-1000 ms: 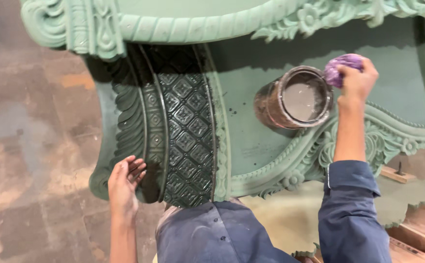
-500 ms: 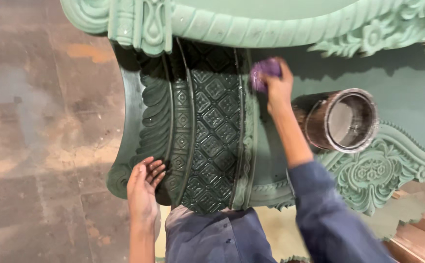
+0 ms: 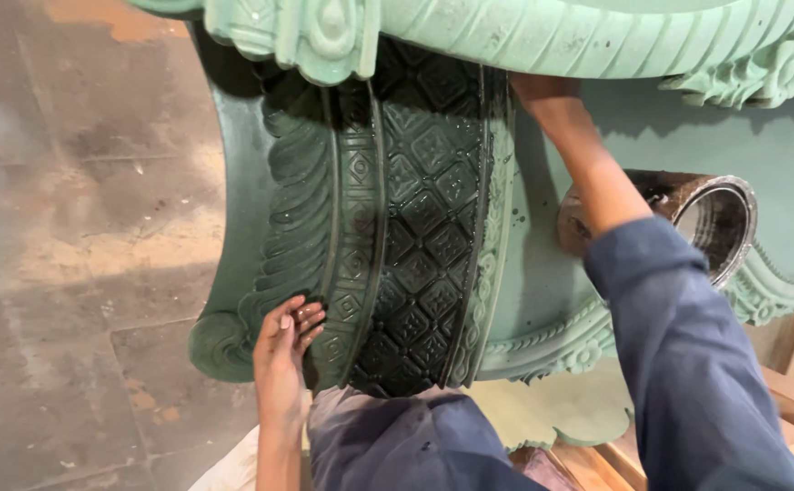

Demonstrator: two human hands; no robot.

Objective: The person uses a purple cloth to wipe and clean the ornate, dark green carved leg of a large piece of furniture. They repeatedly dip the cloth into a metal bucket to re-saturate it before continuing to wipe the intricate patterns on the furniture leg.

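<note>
Right hand (image 3: pixel 533 89) risen under pale rim, grip unclear, left hand (image 3: pixel 283 355) flat on dark-green carved panel (image 3: pixel 415 218).

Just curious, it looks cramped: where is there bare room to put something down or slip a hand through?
Bare: the stone floor left of the carved panel, and the flat green face above the tin. Crowded: around the left hand and by the right arm under the top moulding.

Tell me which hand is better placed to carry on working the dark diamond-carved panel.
Probably the right hand: it reaches up along the top of the dark diamond-carved panel, near the metal can. The left hand lies flat on the leaf-carved edge low down, seemingly bracing.
</note>
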